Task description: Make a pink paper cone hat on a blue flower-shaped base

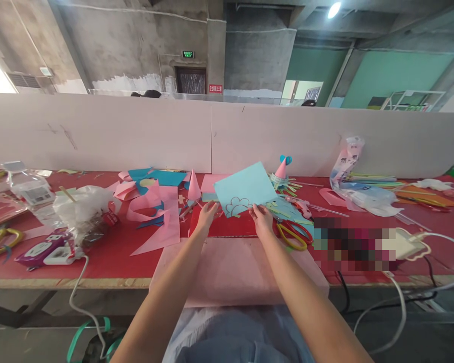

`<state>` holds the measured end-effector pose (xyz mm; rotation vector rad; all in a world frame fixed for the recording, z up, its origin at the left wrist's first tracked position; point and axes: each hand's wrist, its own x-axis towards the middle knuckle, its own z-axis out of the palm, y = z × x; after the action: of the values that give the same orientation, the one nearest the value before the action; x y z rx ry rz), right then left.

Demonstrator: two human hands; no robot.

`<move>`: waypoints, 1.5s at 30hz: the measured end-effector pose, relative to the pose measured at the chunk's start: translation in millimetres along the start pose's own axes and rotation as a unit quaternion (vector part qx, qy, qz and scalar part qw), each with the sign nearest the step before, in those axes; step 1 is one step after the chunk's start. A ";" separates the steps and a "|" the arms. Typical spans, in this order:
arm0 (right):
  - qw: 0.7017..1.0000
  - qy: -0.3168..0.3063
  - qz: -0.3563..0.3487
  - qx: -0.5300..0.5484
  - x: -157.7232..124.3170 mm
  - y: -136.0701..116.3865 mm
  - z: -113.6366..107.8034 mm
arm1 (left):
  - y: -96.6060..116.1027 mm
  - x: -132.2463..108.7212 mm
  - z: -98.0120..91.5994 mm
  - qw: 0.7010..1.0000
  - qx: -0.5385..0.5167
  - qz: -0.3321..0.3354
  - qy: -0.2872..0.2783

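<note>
- Left hand [207, 212] and right hand [262, 218] each pinch the near edge of a blue sheet [245, 186] bearing a drawn outline, raised over the middle of the red worktop [113, 257].
- Scissors [292, 236] lie just right of the hands.

Both hands hold a light blue sheet [244, 189] near the worktop's [109, 259] middle: left hand [206, 216] and right hand [262, 220] pinching its lower edge, yellow-handled scissors [292, 236] just beside the right hand.

Both your bare forearms [174, 287] extend forward, with your left hand [206, 216] and right hand [263, 220] level and near each other, fingertips [256, 208] pinched closed.
</note>
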<state>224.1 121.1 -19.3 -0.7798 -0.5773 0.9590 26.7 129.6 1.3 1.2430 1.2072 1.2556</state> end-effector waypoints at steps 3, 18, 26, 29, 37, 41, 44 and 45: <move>0.999 0.000 0.020 0.046 -1.6 -3.0 1.4 | 0.7 -0.8 -0.6 0.998 -0.057 0.002 0.000; 0.993 -0.104 0.059 -0.005 -17.4 -11.2 15.5 | -0.6 -11.0 13.3 0.988 -0.112 -0.001 -0.103; 0.884 -0.155 -0.110 -0.426 -40.4 -50.3 -6.8 | -1.0 -5.7 7.5 0.988 -0.155 -0.019 -0.011; 0.752 -0.147 -0.160 -0.622 -34.3 -81.5 -37.8 | 1.9 -7.3 7.5 0.985 -0.171 -0.019 -0.002; 0.484 -0.107 0.012 -0.869 4.0 -122.6 -85.8 | 4.2 -7.2 8.2 0.988 -0.154 -0.027 -0.006; 0.491 -0.130 0.002 -0.861 10.3 -117.5 -85.6 | 2.8 -6.9 7.9 0.989 -0.143 -0.023 -0.008; 0.500 -0.148 0.013 -0.853 9.4 -118.7 -85.4 | 2.5 -7.4 8.4 0.990 -0.137 -0.020 -0.007; 0.502 -0.157 0.019 -0.850 8.2 -119.4 -85.2 | 2.2 -7.3 8.6 0.990 -0.139 -0.019 -0.007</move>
<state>349.6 59.3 25.6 -2.3910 -1.9248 0.2063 35.4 122.3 3.1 1.0186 1.0026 1.3335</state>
